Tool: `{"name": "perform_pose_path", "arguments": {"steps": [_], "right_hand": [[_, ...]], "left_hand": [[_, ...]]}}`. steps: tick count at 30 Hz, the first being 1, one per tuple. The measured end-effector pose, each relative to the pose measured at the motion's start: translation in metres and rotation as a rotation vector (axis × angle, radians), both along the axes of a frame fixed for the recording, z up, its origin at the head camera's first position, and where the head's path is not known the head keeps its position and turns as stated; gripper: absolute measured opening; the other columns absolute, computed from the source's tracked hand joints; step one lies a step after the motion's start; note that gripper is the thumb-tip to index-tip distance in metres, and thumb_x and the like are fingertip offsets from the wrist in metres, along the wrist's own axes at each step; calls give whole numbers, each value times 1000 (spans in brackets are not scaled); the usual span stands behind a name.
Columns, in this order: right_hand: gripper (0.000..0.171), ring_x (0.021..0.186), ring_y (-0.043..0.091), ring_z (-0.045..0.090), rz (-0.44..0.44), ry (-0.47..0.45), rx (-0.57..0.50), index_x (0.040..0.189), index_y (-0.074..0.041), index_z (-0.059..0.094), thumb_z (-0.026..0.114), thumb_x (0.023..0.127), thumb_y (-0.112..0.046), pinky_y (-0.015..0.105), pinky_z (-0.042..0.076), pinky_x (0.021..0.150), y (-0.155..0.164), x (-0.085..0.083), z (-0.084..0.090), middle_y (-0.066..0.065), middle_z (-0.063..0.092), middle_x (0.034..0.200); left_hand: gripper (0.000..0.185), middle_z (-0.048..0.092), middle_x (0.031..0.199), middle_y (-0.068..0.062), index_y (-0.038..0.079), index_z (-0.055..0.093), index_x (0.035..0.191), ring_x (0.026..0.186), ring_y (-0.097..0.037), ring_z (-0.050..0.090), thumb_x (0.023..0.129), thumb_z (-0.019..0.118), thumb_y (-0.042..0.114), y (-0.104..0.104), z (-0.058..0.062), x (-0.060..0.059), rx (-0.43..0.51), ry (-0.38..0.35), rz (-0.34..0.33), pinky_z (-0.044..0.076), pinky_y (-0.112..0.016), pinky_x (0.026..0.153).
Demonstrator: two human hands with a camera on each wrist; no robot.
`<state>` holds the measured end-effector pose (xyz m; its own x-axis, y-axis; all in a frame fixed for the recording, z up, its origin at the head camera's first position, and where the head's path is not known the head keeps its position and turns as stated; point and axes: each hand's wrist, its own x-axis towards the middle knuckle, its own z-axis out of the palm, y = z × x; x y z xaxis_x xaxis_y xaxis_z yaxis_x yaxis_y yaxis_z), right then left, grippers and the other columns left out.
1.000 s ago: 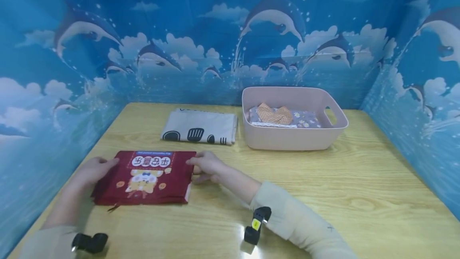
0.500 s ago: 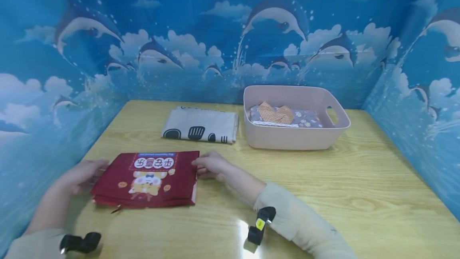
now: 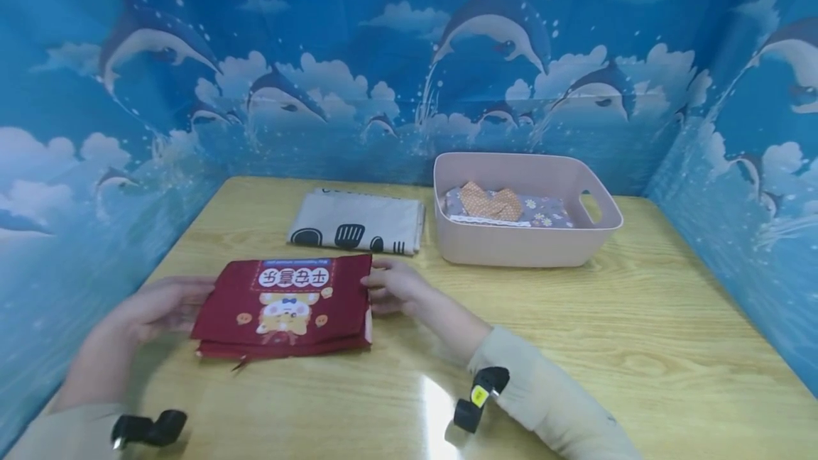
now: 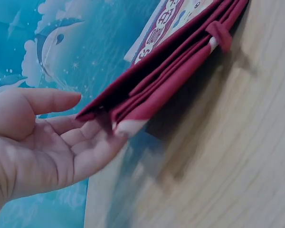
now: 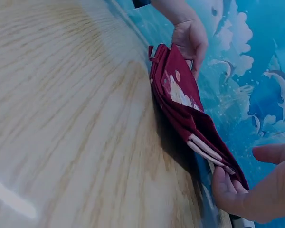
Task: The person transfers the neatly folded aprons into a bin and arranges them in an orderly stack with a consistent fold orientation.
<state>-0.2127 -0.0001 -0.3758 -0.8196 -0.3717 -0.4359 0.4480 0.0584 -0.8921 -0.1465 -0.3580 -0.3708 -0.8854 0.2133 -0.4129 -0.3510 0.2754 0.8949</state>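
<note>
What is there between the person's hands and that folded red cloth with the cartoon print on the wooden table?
Nothing visible. The left hand touches the left edge of the folded red cloth with the cartoon print, with fingers under it in the wrist view, and the right hand touches its right edge. Both meet it directly.

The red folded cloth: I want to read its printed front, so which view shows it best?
The head view: the red cloth lies face up between the left hand and right hand, print fully visible. The left wrist view shows mostly its layered edge and a slice of print; the right wrist view shows it steeply slanted.
</note>
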Motion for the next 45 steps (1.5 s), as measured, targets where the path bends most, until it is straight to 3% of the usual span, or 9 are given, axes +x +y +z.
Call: {"name": "perform_pose_path", "arguments": {"steps": [3,8,11,16,23,27,36,45], "right_hand": [[53,77,19,61,-53,-59,-37,133,1,41,62,84,-3,28,53,64,8,-3,1,13,63,95],[22,80,17,56,-129,-208,-175,109,-4,54,57,87,-3,28,48,74,23,-7,5,8,57,91],[14,79,15,55,-148,-240,-235,101,-6,55,54,88,-1,28,47,75,32,-9,9,8,56,92],[27,79,15,57,-118,-200,-199,115,-4,53,52,88,2,30,47,76,43,-10,9,6,58,91],[43,92,22,54,-101,-167,-160,129,-5,41,53,89,1,38,46,83,57,-8,7,13,52,110],[49,94,22,53,-59,-135,-157,137,-5,36,51,90,-1,39,45,85,65,-7,9,11,54,109],[53,84,18,58,-56,-92,-154,140,-4,32,51,90,-2,36,49,81,86,-5,16,3,61,92],[58,85,24,63,-84,0,-108,139,3,30,54,87,1,43,52,83,108,4,22,17,59,107]], "left_hand": [[62,59,114,-6,-17,5,139,97,-17,60,100,38,17,8,3,-2,72,-8,-11,50,-42,86],[68,54,118,-3,-12,3,143,101,-18,59,99,43,22,22,12,-5,112,-22,-9,48,-41,90],[69,55,119,-3,-11,4,143,102,-19,59,99,45,22,31,16,-7,132,-16,-9,48,-41,91],[69,60,110,0,-12,7,142,98,-16,60,97,48,19,45,16,-11,164,-9,7,49,-41,88],[67,63,103,3,-14,7,141,94,-14,62,97,48,15,60,12,-17,218,3,30,51,-41,85],[67,64,100,1,-15,6,141,93,-16,62,96,48,13,64,12,-19,231,5,23,52,-40,84],[67,63,103,-3,-13,6,142,95,-19,62,96,48,10,79,13,-25,257,0,-16,50,-40,86],[63,63,107,-4,-10,11,143,97,-21,62,96,48,9,98,19,-29,278,22,-33,50,-41,88]]}}
